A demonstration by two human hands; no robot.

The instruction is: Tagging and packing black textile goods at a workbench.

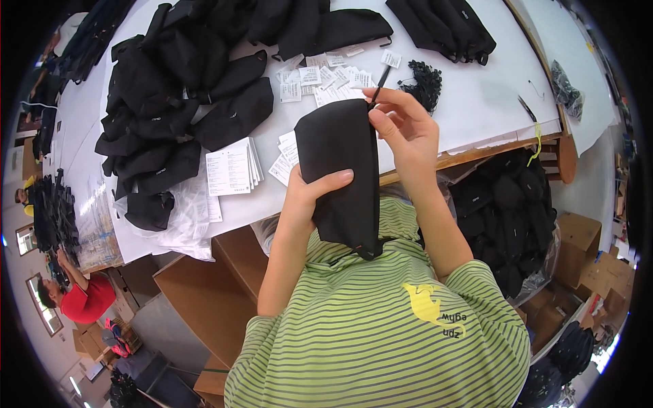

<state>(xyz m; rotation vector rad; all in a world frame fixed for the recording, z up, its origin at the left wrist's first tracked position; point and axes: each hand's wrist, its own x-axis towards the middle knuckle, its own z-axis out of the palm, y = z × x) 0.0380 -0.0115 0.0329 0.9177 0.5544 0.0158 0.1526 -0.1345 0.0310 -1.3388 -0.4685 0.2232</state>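
Note:
My left hand (306, 197) holds a black fabric pouch (337, 139) upright in front of my chest, its thumb lying across the front face. At the pouch's upper right corner, my right hand (406, 129) has thumb and fingers pinched around a thin black strip (383, 83). That strip sticks up past the fingertips, and a small white tag (390, 58) is at its upper end. Whether the tag is fastened to the strip I cannot tell. Behind the pouch, small white labels (308, 76) lie scattered on the white table (469, 102), beside a bunch of black strings (423, 85).
Black pouches (170, 81) are heaped at the left, with more (445, 27) at the far right. Printed cards (231, 166) are stacked near the front edge. Snips (527, 109) lie at the right. Below stand a bag of black pouches (503, 211) and a cardboard box (211, 285).

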